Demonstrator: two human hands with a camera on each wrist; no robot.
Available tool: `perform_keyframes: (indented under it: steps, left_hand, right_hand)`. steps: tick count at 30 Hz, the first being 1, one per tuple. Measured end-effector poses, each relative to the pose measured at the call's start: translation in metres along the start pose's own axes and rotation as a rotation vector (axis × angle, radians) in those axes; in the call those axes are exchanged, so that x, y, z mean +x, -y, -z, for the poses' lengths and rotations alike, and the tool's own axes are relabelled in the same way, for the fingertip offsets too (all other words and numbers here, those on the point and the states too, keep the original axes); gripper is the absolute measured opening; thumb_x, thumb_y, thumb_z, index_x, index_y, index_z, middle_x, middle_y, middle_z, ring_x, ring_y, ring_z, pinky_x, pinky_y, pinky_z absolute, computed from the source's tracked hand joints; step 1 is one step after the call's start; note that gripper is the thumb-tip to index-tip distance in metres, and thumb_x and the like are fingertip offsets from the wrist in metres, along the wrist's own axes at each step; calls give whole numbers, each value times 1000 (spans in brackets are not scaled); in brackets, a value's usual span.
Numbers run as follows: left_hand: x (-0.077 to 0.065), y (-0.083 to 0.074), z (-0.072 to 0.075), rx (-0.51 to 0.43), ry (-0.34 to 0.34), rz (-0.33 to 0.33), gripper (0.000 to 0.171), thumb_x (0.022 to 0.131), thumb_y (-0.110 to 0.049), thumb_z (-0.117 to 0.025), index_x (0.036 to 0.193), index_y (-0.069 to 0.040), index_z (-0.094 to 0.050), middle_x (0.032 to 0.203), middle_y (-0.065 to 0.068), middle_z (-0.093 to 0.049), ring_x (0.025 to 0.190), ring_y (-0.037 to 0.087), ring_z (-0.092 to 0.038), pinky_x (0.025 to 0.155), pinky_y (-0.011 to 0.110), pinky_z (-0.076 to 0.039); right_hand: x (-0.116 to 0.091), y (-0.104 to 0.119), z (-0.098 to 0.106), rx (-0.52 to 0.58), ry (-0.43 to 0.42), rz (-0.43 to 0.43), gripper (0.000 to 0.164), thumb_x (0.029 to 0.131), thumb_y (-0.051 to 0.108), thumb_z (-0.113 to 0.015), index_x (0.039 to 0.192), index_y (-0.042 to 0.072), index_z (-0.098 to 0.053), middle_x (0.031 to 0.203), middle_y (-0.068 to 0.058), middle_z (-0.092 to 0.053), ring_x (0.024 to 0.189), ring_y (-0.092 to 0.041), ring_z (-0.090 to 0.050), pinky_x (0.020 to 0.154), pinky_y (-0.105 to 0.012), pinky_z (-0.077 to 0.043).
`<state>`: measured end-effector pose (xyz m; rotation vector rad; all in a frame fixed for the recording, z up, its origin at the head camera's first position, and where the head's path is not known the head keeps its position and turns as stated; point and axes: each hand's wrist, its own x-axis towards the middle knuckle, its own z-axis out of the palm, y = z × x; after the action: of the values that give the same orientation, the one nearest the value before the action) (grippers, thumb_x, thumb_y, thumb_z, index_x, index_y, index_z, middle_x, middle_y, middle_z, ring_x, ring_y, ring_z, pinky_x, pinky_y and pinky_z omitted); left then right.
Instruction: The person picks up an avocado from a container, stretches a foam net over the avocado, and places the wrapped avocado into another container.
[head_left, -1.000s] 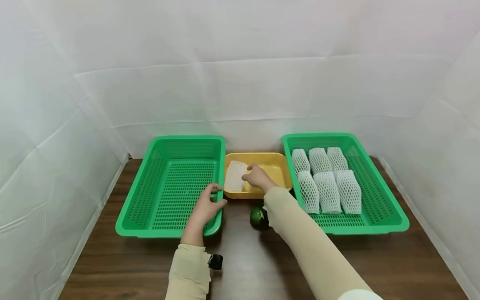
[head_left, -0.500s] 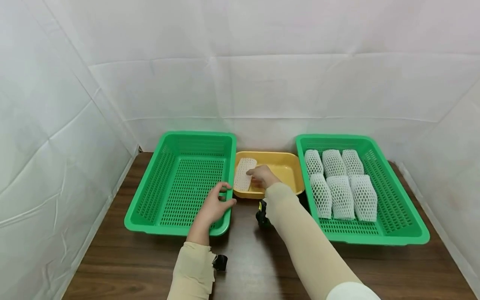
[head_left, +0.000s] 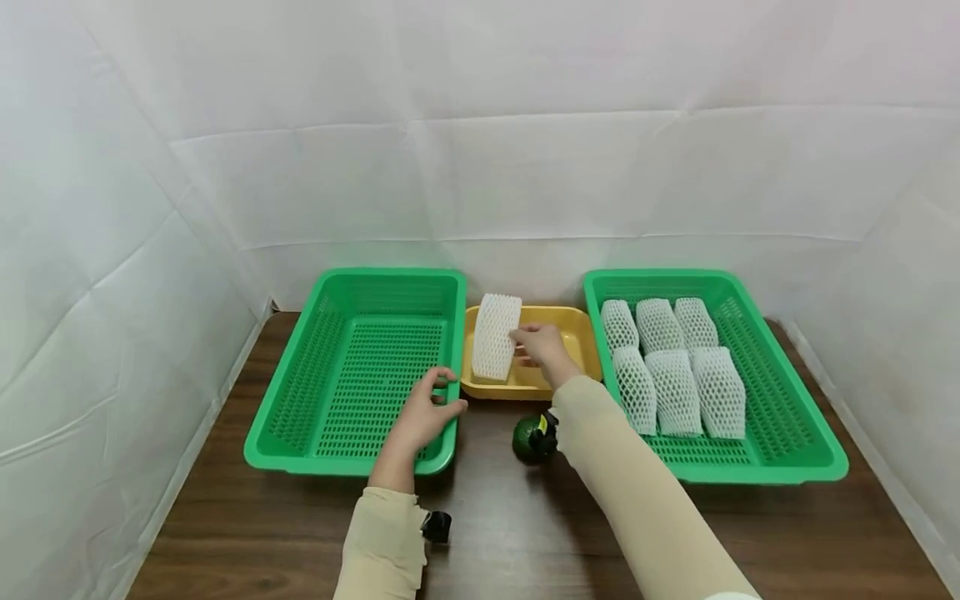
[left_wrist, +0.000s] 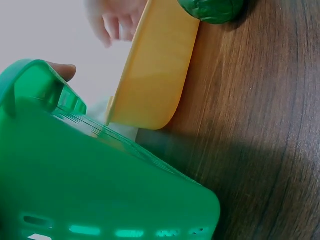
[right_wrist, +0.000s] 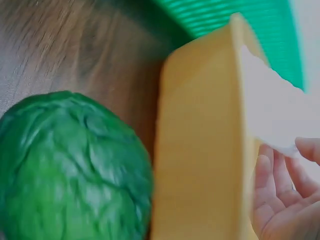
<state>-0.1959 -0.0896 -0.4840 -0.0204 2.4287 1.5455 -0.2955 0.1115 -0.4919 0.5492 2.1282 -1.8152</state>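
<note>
A white foam net sleeve (head_left: pixel 495 337) stands partly raised over the left end of the yellow tray (head_left: pixel 577 333). My right hand (head_left: pixel 547 350) pinches its right edge between thumb and fingers; the right wrist view has the thumb (right_wrist: pixel 309 149) on the white foam. My left hand (head_left: pixel 422 417) is at the right rim of the left green basket (head_left: pixel 262 417), its fingers loosely bent and its thumb reaching past the rim. In front of the tray, a round, wrinkled, dark green thing (right_wrist: pixel 75 170) lies on the table, partly covered by the right wrist's black camera in the head view.
The right green basket (head_left: pixel 813 462) holds several bulging white foam net sleeves (head_left: pixel 675 392) in two rows. Yellow tray and both baskets stand close together on the dark wooden table (head_left: pixel 480 533). White sheeting (head_left: pixel 525 175) walls in the back and sides.
My right hand has taken hold of the foam net sleeve's edge and drawn it up from the tray, slightly rightward. My left hand stays at the basket rim. The head view has shifted slightly.
</note>
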Motion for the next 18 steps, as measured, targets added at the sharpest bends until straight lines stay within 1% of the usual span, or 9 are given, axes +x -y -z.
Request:
perform_keyframes:
  steps: [3, 5, 7, 9, 12, 13, 15, 18]
  left_hand:
    - [-1, 1, -1, -19, 12, -7, 32, 86, -14, -65, 114, -12, -49, 128, 19, -40, 106, 35, -47, 76, 44, -44]
    - [-3, 1, 3, -27, 8, -1, 33, 87, -16, -65, 115, -11, -49, 129, 20, -41, 108, 36, -47, 78, 46, -44]
    - [-5, -1, 6, -7, -16, -5, 33, 88, -21, -65, 115, -11, -50, 130, 21, -41, 112, 38, -44, 82, 49, -42]
    - [-7, -5, 7, 27, -60, -16, 35, 89, -29, -63, 117, -11, -53, 133, 20, -39, 117, 38, -38, 86, 53, -39]
    - [-8, -18, 6, 51, -115, -81, 41, 90, -38, -60, 121, -11, -55, 135, 18, -38, 119, 35, -33, 88, 54, -37]
    - [-9, -23, 4, 34, -117, -111, 43, 90, -38, -59, 123, -10, -55, 134, 17, -38, 118, 34, -34, 88, 53, -37]
    - [-8, -33, 0, -12, -87, -177, 49, 90, -39, -59, 128, -8, -52, 133, 15, -41, 115, 32, -38, 88, 50, -38]
    - [-8, -45, -9, -68, -7, -249, 52, 90, -36, -59, 132, -6, -48, 129, 14, -48, 113, 32, -44, 87, 46, -39]
  right_hand:
    - [-16, 5, 15, 30, -2, 49, 39, 93, 19, -56, 128, 3, -53, 116, -14, -56, 97, -28, -59, 85, -43, -48]
    - [-27, 9, 21, 37, 20, 81, 40, 93, 20, -56, 129, 4, -52, 120, -14, -55, 101, -29, -58, 87, -44, -47]
    - [-37, 11, 26, 26, 62, 119, 40, 94, 20, -56, 131, 4, -51, 123, -14, -54, 103, -29, -56, 88, -45, -46]
    - [-49, 12, 31, 18, 104, 155, 39, 94, 20, -56, 129, 4, -52, 122, -14, -54, 103, -29, -56, 89, -46, -45]
    - [-66, 13, 38, -1, 160, 210, 37, 95, 19, -55, 128, 3, -53, 121, -14, -55, 102, -28, -56, 88, -47, -45]
    - [-72, 12, 40, -8, 172, 230, 37, 95, 19, -55, 127, 3, -53, 120, -14, -56, 100, -27, -56, 88, -46, -46]
    - [-83, 11, 43, -12, 188, 265, 36, 94, 19, -55, 126, 2, -54, 119, -13, -57, 97, -25, -58, 86, -45, -47]
    - [-99, 8, 46, 12, 226, 311, 37, 95, 18, -55, 127, 0, -54, 119, -14, -57, 94, -21, -58, 82, -42, -49]
